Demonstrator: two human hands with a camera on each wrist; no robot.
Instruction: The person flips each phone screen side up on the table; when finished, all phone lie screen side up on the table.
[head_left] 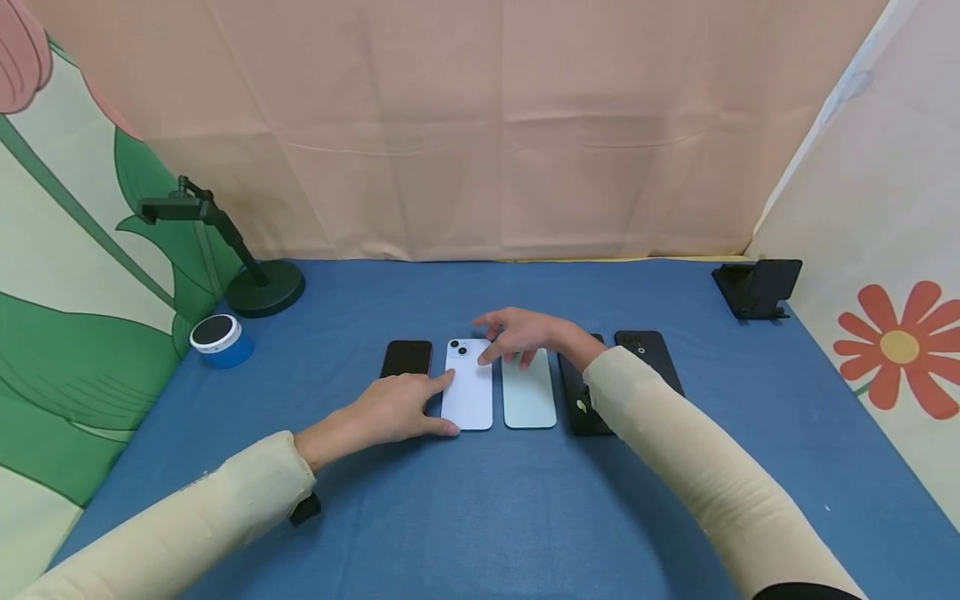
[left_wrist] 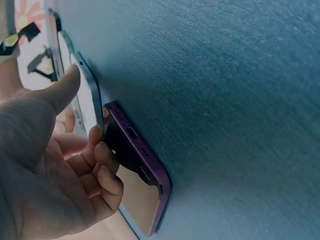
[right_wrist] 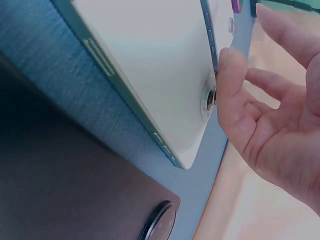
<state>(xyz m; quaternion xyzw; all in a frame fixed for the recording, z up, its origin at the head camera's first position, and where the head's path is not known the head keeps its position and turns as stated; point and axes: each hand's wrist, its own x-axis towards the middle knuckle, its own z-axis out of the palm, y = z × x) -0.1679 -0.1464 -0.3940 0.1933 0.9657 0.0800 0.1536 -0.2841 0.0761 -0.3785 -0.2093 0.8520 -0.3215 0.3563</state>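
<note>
phone with flat pale-lilac back (head_left: 468,396) lies left of mint-green phone (head_left: 529,396), left hand (head_left: 401,406) with thumb wide of forefinger at lilac's left edge, right hand (head_left: 522,331) loosely bent, empty, near far end; nudge gently, probably.

Left hand (head_left: 401,408) at lavender phone (head_left: 470,392).
</note>
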